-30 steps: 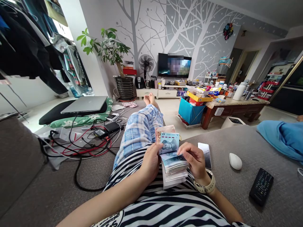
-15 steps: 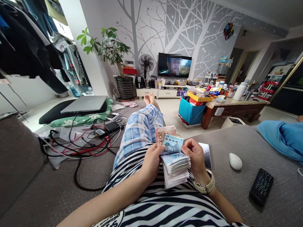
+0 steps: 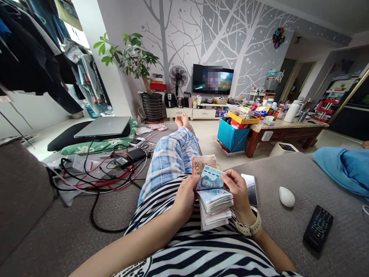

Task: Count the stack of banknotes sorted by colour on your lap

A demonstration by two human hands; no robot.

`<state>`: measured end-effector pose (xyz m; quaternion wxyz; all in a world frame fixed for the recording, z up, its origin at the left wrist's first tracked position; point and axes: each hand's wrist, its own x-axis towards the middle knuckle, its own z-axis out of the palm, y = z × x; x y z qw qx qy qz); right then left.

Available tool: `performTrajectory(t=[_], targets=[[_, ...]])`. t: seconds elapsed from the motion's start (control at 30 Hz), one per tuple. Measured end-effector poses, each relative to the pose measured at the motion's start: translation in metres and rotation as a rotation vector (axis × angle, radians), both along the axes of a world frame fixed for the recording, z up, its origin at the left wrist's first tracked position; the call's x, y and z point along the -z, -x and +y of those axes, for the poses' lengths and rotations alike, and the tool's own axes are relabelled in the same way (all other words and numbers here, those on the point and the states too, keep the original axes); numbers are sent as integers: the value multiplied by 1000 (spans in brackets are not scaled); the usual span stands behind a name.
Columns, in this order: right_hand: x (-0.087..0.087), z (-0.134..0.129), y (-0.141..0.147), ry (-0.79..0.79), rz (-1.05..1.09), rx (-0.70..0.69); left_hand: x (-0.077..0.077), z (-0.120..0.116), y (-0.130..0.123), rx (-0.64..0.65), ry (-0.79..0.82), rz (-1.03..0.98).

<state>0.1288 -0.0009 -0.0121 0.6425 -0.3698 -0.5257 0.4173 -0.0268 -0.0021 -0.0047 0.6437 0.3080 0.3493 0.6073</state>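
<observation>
My left hand is closed on a thick, folded stack of banknotes, its thumb pressing near the fold. A blue note marked 10 stands up from the stack, and my right hand pinches its upper right corner between thumb and fingers. Behind it rises a reddish-brown note marked 20. The lower part of the bundle hangs over my striped shirt. A cream watch is on my right wrist. Some fingers of both hands are hidden behind the money.
On the grey sofa to the right lie a phone, a white mouse and a black remote. Tangled cables and a closed laptop are on the left. Beyond stands a cluttered table beside a blue box.
My right hand has pulled the blue note's free edge a little, so more of its face shows. The bundle has shifted slightly to the right.
</observation>
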Motion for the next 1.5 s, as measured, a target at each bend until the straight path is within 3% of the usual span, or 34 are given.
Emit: performTrajectory(t=[0.13, 0.63, 1.1, 1.27, 1.5], targets=[[2, -2, -1, -44, -2, -23, 2, 2, 1, -47, -8, 23], [8, -5, -3, -94, 46, -78, 0, 1, 2, 18, -34, 1], [3, -6, -1, -96, 31, -55, -7, -4, -2, 10, -20, -1], [2, -8, -1, -137, 46, -104, -4, -2, -2, -4, -16, -2], [2, 0, 1, -50, 68, -24, -2, -2, 0, 66, -12, -8]])
